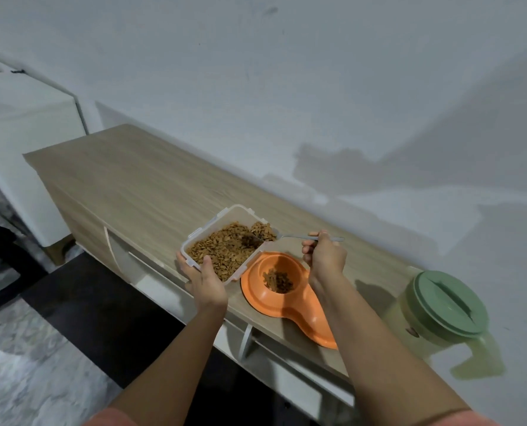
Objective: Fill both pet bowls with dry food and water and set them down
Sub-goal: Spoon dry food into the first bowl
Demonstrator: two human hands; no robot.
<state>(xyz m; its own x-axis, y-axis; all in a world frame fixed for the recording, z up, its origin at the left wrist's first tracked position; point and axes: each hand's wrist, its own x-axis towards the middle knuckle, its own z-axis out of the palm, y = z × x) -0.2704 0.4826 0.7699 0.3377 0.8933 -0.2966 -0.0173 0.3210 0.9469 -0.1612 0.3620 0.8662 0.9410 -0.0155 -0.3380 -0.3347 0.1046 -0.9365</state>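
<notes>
The left hand (pixel 205 279) grips the food container (pixel 228 242), tilted beside the orange bowl (pixel 286 302) on the surface (pixel 139 186) for short transfers. The right hand (pixel 325 255) fingers pinch the spoon (pixel 289 236), which digs into kibble.

A long cabinet (pixel 139 182) with a light wood-grain top is set against a plain white wall (pixel 286 72). White open compartments are seen in its front. A white padded piece of furniture (pixel 19 124) stands beyond its far end, on mottled grey flooring (pixel 35 364).
</notes>
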